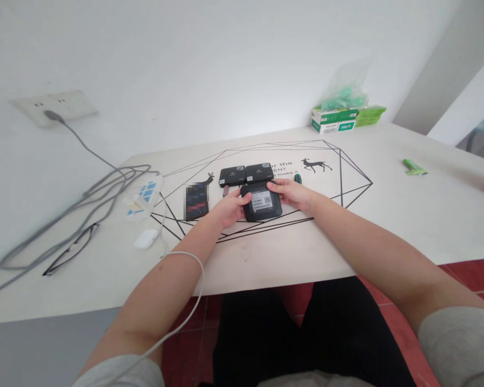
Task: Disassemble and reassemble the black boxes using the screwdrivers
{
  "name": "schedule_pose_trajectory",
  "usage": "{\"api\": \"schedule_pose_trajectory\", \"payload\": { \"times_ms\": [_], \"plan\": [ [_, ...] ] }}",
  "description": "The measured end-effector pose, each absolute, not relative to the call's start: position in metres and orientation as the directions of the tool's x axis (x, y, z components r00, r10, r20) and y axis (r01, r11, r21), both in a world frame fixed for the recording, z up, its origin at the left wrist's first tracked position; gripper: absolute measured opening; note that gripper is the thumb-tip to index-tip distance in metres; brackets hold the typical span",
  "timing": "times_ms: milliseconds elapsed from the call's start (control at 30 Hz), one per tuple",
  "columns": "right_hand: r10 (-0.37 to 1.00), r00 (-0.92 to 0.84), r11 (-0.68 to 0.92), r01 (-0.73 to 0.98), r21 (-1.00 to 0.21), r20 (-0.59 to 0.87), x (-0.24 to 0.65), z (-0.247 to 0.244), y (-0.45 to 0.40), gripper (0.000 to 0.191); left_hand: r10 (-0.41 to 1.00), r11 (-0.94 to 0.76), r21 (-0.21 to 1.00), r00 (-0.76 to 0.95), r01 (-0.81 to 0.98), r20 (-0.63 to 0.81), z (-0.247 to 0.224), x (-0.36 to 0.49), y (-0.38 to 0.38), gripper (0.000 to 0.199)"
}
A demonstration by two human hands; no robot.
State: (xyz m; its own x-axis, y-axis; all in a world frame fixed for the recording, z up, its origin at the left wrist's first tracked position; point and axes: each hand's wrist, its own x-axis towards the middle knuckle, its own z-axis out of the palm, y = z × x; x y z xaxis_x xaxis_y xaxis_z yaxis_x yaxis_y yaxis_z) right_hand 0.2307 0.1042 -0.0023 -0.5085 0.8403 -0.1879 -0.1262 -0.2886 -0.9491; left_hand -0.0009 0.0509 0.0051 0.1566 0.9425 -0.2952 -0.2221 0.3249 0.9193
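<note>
White desk (391, 226) below me, clear plastic bag (344, 94) with green contents atop boxes at upper right, my left hand (230, 208) and right hand (292, 193) pinching a labelled black device (262, 201) at centre.

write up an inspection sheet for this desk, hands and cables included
Surface: white desk printed with black lines and deer
Work items: black labelled device in hand; two black boxes just beyond
Clutter: phone, white case, eyeglasses, green-and-white boxes
Hands: left and right grip opposite sides of the device
Cables: grey one loops at left, its plug in the wall socket; white one crosses the left forearm
Surroundings: white wall, red floor tiles
</note>
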Motion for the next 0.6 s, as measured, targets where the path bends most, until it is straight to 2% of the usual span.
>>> {"api": "schedule_pose_trajectory", "payload": {
  "times_ms": [233,467,600],
  "plan": [
    [0.846,-0.498,-0.298,-0.144,-0.944,-0.191,0.2297,0.0003,0.1024,0.016,0.952,0.296,0.935,0.142,-0.194,-0.271,0.0066,0.0009,0.0498,0.053],
    [0.867,-0.46,-0.296,-0.164,-0.941,-0.193,0.2267,0.0014,0.101,0.013,0.973,0.213,0.961,0.127,-0.175,-0.193,0.0044,0.0045,0.0487,0.044],
    [0.871,-0.448,-0.3,-0.157,-0.941,-0.203,0.2259,0.0025,0.0995,0.012,0.97,0.226,0.959,0.136,-0.173,-0.204,0.0034,0.0052,0.0486,0.045]
  ]
}}
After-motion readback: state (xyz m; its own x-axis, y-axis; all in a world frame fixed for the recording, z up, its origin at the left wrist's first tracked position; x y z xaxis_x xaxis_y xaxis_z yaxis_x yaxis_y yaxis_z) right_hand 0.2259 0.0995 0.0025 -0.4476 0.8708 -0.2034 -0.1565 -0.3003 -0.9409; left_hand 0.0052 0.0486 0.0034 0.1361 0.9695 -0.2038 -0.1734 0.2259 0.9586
